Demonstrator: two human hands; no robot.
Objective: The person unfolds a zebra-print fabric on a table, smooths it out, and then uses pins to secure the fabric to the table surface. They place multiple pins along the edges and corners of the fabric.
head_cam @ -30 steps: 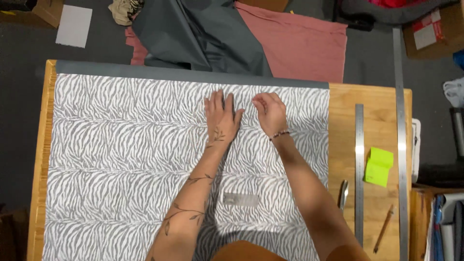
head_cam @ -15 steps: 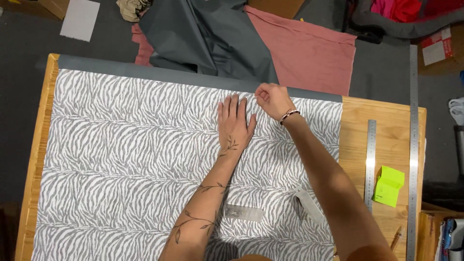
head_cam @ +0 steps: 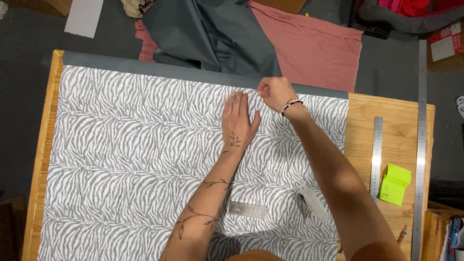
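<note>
Since the earlier frames both hands have travelled up the zebra-print fabric to its far edge. The left hand lies flat and spread on the cloth, fingers together, pressing just short of that edge. The right hand, which was resting open a second ago, is now curled narrow and pinches the fabric's far edge just beside the left fingertips. The fabric covers most of the wooden tabletop. On it, nearer the person, lie a small clear ruler and a grey flat tool. Off the fabric's right side sit a short steel ruler, a long steel ruler and a green sticky-note pad. Beyond the far edge, grey cloth and pink cloth are on the floor.
</note>
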